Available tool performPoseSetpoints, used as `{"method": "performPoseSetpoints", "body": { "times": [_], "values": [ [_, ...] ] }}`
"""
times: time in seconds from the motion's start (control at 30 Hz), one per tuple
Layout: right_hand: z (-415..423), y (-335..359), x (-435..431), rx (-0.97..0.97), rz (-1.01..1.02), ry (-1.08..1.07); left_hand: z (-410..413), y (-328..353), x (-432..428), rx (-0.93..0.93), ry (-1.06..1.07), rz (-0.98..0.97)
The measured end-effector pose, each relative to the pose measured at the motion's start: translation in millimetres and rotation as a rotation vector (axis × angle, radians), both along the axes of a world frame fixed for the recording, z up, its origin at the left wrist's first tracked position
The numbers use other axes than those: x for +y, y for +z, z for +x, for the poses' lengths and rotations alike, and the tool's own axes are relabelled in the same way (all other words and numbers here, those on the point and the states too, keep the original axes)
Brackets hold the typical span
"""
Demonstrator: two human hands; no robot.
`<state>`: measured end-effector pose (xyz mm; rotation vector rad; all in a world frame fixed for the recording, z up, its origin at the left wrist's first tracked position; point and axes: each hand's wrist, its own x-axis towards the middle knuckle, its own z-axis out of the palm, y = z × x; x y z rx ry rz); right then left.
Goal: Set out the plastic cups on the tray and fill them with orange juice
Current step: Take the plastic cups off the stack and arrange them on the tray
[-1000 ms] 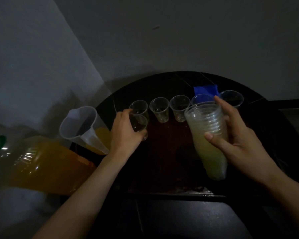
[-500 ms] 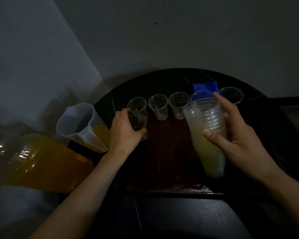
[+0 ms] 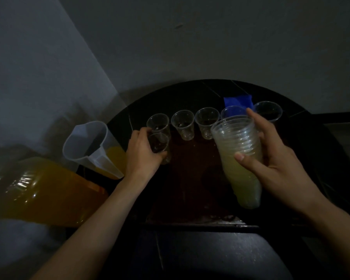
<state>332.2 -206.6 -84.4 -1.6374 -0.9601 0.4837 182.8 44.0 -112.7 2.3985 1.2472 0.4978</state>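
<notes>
Five clear cups (image 3: 183, 126) stand empty in a row at the far side of the dark tray (image 3: 190, 178). A sixth cup (image 3: 160, 145), also empty, is just before the leftmost, with the left hand (image 3: 143, 154) wrapped round it. The right hand (image 3: 277, 160) grips a tilted cup stack (image 3: 238, 146). Left of the tray, a jug (image 3: 89, 146) holds a little orange juice, near a full bottle (image 3: 45, 190)

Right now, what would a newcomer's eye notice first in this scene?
The tall stack of plastic cups, held tilted in the right hand at centre right, stands out first. Next comes the left hand gripping a single cup in front of a row of clear cups. At far left the orange juice glows in a pitcher and a big bottle.
</notes>
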Motion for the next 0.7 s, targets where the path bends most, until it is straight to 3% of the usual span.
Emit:
{"method": "performPoseSetpoints", "body": {
  "times": [0.4,0.53,0.63,0.7],
  "values": [
    [0,-2,0,-0.004,-0.004,0.01,-2,6,-8,0.024,-0.004,0.025],
    [1,-2,1,0.012,-0.01,0.023,0,27,-26,-0.197,-0.088,0.036],
    [0,-4,2,0.019,-0.019,0.061,9,58,-48,-0.377,-0.296,-0.254],
    [-1,-4,3,0.008,-0.042,0.093,17,73,-60,-0.346,-0.431,-0.504]
  ]
}}
